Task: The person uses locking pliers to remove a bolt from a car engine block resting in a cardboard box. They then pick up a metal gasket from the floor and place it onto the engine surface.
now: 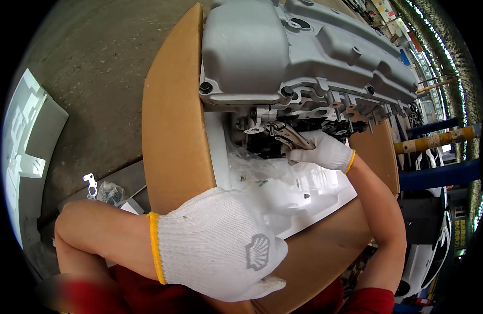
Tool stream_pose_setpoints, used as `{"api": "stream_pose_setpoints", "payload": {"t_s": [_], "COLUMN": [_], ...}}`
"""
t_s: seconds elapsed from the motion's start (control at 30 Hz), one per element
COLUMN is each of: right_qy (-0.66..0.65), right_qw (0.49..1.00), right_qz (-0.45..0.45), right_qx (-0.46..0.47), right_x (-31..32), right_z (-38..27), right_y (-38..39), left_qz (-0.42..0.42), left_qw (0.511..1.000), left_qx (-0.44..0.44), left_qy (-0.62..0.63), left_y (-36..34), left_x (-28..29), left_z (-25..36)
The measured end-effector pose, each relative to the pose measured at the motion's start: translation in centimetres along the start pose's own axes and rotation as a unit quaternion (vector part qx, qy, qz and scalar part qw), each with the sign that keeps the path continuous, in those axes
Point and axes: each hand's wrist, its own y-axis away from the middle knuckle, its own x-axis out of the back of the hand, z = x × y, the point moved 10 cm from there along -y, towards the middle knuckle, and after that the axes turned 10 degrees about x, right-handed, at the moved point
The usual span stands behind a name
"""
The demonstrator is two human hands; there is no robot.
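Note:
A grey engine [241, 47] with a cast top cover and studs along its lower flange sits in an open cardboard box [173, 115] lined with a white molded tray [299, 204] and clear plastic. My gloved right hand [317, 152] grips a curved metal part [291, 135] just under the flange, among dark engine parts. My gloved left hand [218, 246] is in the near foreground over the box's front; its fingers curl downward, and what they hold, if anything, is hidden.
A white panel [34, 136] stands at the left. A flat metal gasket [90, 184] and a bagged item [111, 193] lie beside the box. Yellow [435, 138] and blue [440, 175] lift arms and a white car [425, 261] are at the right.

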Motion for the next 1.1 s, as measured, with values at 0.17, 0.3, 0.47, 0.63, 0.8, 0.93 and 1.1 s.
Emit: {"api": "stream_pose_setpoints", "payload": {"t_s": [0.17, 0.3, 0.47, 0.63, 0.8, 0.93, 1.1], "right_qy": [0.305, 0.349, 0.113, 0.012, 0.244, 0.308, 0.075], "right_qw": [0.952, 0.937, 0.993, 0.998, 0.968, 0.949, 0.997], "right_qz": [-0.027, -0.002, 0.029, -0.015, -0.051, -0.058, 0.008], "right_qx": [-0.008, -0.024, 0.02, 0.052, 0.022, -0.015, 0.005], "right_x": [3.9, 4.7, 1.2, -0.7, 3.3, 3.8, 1.1], "right_z": [-6.4, -7.1, -2.3, -1.1, -6.4, -7.4, -2.1], "right_y": [3.5, 3.9, 1.1, 0.1, 3.7, 4.0, 1.0], "left_qz": [0.086, 0.052, 0.073, 0.084, 0.048, 0.073, 0.008], "left_qw": [0.996, 0.998, 0.997, 0.996, 0.999, 0.997, 1.0], "left_qx": [-0.023, -0.032, -0.021, -0.003, -0.017, -0.003, -0.002], "left_qy": [0.007, 0.027, -0.003, 0.0, 0.016, -0.005, 0.012], "left_y": [0.4, 0.5, 0.8, 0.8, 0.7, 0.4, 0.0], "left_x": [0.6, -0.3, -0.9, -1.3, -0.9, 0.2, 0.1], "left_z": [0.1, 0.0, -0.1, -0.3, -0.2, -0.1, 0.0]}}
